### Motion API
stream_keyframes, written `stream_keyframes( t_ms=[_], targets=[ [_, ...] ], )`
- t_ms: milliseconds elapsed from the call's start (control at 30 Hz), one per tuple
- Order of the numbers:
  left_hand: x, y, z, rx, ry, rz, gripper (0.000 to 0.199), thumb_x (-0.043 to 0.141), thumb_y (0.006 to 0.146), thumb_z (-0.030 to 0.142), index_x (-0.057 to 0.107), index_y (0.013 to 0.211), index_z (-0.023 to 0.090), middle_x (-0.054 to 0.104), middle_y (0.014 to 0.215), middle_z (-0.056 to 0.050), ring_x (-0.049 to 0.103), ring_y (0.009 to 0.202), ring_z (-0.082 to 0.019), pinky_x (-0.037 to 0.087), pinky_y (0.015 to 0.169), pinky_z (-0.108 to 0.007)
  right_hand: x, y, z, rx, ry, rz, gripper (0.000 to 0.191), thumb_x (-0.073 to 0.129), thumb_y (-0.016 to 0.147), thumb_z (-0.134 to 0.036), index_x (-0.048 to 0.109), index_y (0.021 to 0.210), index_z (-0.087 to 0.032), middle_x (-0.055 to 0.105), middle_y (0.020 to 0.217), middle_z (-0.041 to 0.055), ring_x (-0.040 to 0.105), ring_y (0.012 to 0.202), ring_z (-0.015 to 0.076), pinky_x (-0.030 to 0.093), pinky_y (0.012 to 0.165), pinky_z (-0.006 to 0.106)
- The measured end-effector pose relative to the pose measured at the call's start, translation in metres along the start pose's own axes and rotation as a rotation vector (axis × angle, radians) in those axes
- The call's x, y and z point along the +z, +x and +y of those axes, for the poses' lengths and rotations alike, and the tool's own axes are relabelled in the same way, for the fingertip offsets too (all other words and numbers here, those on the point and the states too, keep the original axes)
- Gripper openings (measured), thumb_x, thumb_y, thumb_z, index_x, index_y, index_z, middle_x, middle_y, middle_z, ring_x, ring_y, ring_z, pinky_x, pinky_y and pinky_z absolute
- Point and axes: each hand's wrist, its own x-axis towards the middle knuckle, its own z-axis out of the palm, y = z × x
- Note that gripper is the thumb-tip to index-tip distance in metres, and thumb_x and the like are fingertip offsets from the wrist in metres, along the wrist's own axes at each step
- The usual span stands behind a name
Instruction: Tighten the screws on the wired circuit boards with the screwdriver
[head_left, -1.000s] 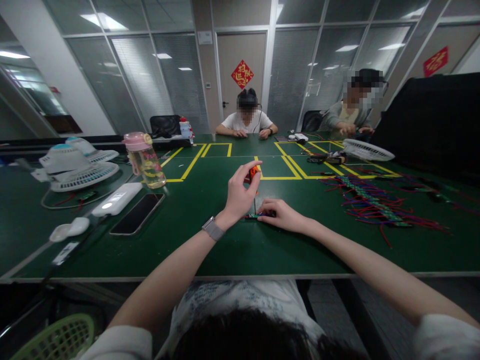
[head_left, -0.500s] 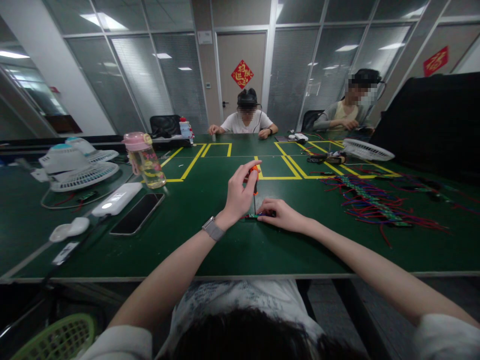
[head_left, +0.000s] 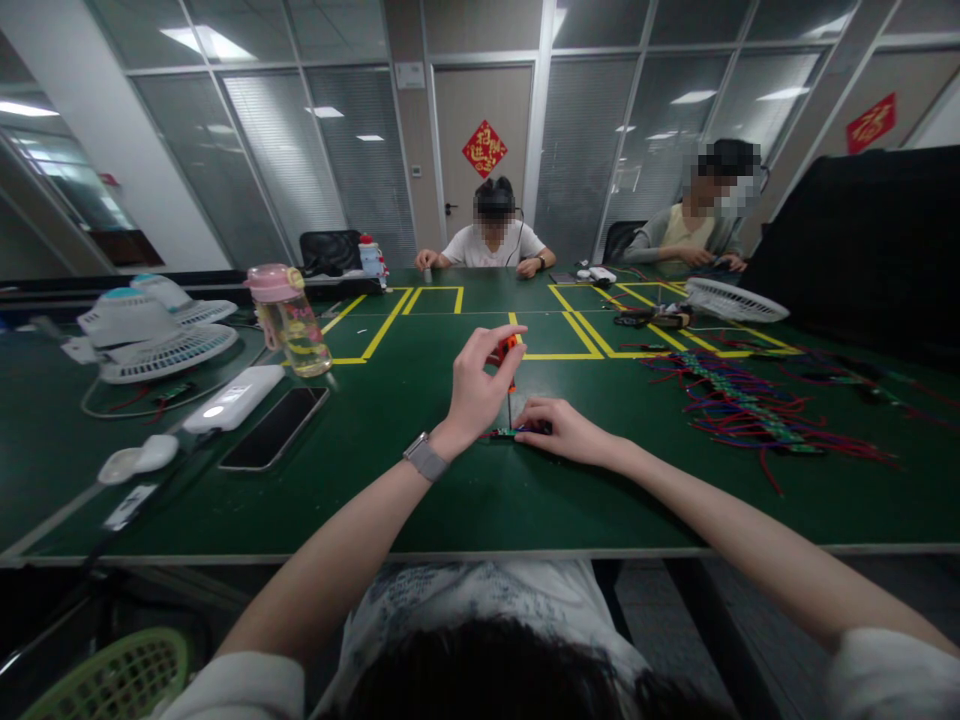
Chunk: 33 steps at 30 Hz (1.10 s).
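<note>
My left hand [head_left: 480,378] grips the orange-and-black handle of a screwdriver [head_left: 512,375], held upright. Its thin shaft points down to a small green circuit board [head_left: 501,434] lying on the table. With bent fingers, my right hand [head_left: 553,428] pinches the board's right end against the tabletop. Part of the board is hidden by those fingers, and whether the tip sits in a screw is too small to tell.
To the right lies a row of circuit boards with red and blue wires [head_left: 742,400]. At left are a phone [head_left: 276,428], a white power strip [head_left: 234,398], a pink-lidded bottle [head_left: 289,320] and white fans [head_left: 154,335]. Two people sit across the green table [head_left: 420,510].
My left hand has shifted very slightly on the screwdriver, its fingers turned a little. My right hand and the board stay put. The person at the far right has moved their hands.
</note>
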Motion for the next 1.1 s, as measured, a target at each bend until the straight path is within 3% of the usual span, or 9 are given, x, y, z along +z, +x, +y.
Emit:
stream_keyframes(
  t_ms=[167, 333, 400, 533, 700, 967, 1100],
  targets=[
    [-0.001, 0.000, 0.001, 0.001, 0.021, 0.030, 0.018, 0.055, 0.091, 0.028, 0.066, 0.104, 0.023, 0.055, 0.092, -0.003, 0.056, 0.082, -0.012, 0.049, 0.071, -0.022, 0.000, 0.000, 0.001, 0.001, -0.006, -0.002, 0.018, 0.061, 0.087, -0.028, 0.071, 0.092, -0.014, 0.061, 0.083, 0.0058, 0.058, 0.071, 0.0153, 0.046, 0.066, 0.027],
    [-0.001, -0.001, -0.004, 0.004, -0.030, 0.012, 0.032, 0.037, 0.098, 0.022, 0.061, 0.118, 0.022, 0.060, 0.114, -0.006, 0.059, 0.102, -0.016, 0.048, 0.088, -0.030, 0.001, 0.000, 0.002, -0.003, -0.001, 0.001, 0.018, 0.062, 0.086, -0.028, 0.071, 0.092, -0.014, 0.061, 0.082, 0.0053, 0.058, 0.069, 0.0148, 0.046, 0.064, 0.026],
    [0.000, 0.000, -0.006, -0.020, -0.070, 0.008, 0.032, 0.037, 0.098, 0.023, 0.058, 0.122, 0.021, 0.062, 0.116, -0.007, 0.061, 0.100, -0.016, 0.049, 0.086, -0.030, 0.001, 0.000, 0.002, 0.000, 0.005, 0.002, 0.018, 0.062, 0.086, -0.028, 0.071, 0.092, -0.014, 0.061, 0.083, 0.0056, 0.058, 0.070, 0.0152, 0.046, 0.065, 0.027],
    [0.001, 0.000, -0.006, -0.014, -0.052, 0.048, 0.026, 0.048, 0.094, 0.023, 0.061, 0.117, 0.021, 0.064, 0.104, -0.006, 0.061, 0.091, -0.014, 0.050, 0.078, -0.026, 0.001, 0.000, 0.001, 0.001, 0.012, 0.001, 0.018, 0.062, 0.086, -0.028, 0.071, 0.093, -0.014, 0.061, 0.083, 0.0057, 0.058, 0.071, 0.0154, 0.046, 0.066, 0.027],
    [0.001, 0.000, -0.002, 0.034, 0.053, 0.104, 0.020, 0.062, 0.087, 0.025, 0.067, 0.106, 0.023, 0.053, 0.089, -0.002, 0.054, 0.082, -0.013, 0.048, 0.073, -0.024, 0.001, 0.000, 0.001, -0.002, 0.005, 0.010, 0.017, 0.062, 0.086, -0.027, 0.071, 0.092, -0.014, 0.059, 0.080, 0.0045, 0.056, 0.067, 0.0141, 0.045, 0.063, 0.026],
    [-0.001, -0.002, -0.005, -0.020, -0.034, 0.023, 0.032, 0.037, 0.098, 0.024, 0.059, 0.121, 0.022, 0.061, 0.111, -0.006, 0.059, 0.099, -0.016, 0.048, 0.086, -0.029, 0.000, 0.000, 0.001, 0.001, 0.009, -0.003, 0.017, 0.063, 0.086, -0.027, 0.072, 0.093, -0.013, 0.060, 0.081, 0.0048, 0.057, 0.068, 0.0142, 0.045, 0.063, 0.026],
    [0.001, -0.003, -0.009, -0.086, -0.104, 0.012, 0.033, 0.038, 0.098, 0.029, 0.056, 0.125, 0.022, 0.065, 0.110, -0.007, 0.063, 0.093, -0.015, 0.050, 0.081, -0.028, 0.000, 0.000, 0.001, 0.007, 0.006, -0.004, 0.017, 0.063, 0.086, -0.028, 0.072, 0.093, -0.014, 0.061, 0.083, 0.0053, 0.058, 0.070, 0.0149, 0.046, 0.065, 0.026]
  ],
)
